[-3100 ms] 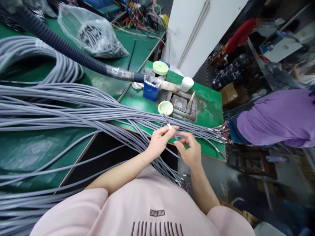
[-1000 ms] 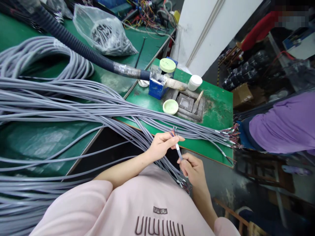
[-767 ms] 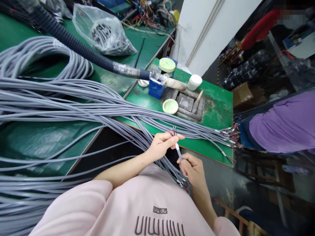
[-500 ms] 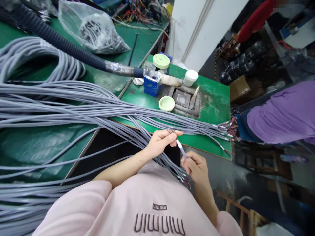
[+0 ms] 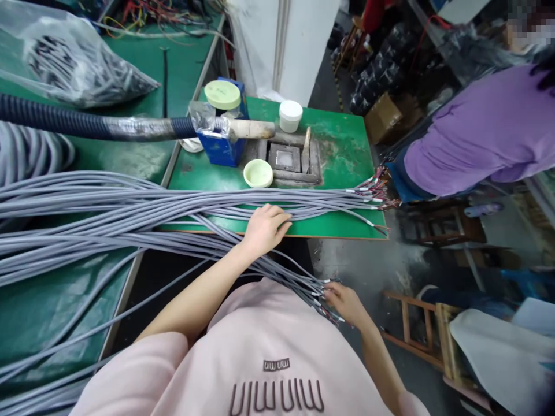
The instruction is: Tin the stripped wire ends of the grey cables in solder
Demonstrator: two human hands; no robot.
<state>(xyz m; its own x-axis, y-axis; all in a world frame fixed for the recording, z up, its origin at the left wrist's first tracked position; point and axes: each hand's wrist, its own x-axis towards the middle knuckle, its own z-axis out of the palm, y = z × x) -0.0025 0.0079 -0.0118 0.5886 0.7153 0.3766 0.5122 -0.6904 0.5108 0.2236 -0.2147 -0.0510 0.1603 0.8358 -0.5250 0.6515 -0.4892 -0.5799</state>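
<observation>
A long bundle of grey cables (image 5: 208, 199) runs across the green bench, its stripped, white-banded ends lying at the far right edge. My left hand (image 5: 265, 228) lies over these cables at the bench's front edge, palm down, with fingers extended and thumb apart. Below the edge, a second group of grey cables (image 5: 286, 276) slants down to the right over my lap. Their ends carry white bands and thin coloured wires. My right hand (image 5: 346, 301) is at these ends, fingers closed around one cable end (image 5: 328, 282); its fingertips are partly hidden.
A dark ribbed hose (image 5: 143, 128) ends beside a blue box (image 5: 221, 147). Around a square metal-framed pot (image 5: 284, 157) stand a pale green dish (image 5: 258, 173), a white tub (image 5: 290, 115) and a flat wooden-handled tool (image 5: 306, 151). A person in purple (image 5: 472, 133) is at the right.
The cable end held between both hands is down among the lap group. My left hand has moved left onto the bench cables; my right hand has lowered. The view has turned right.
</observation>
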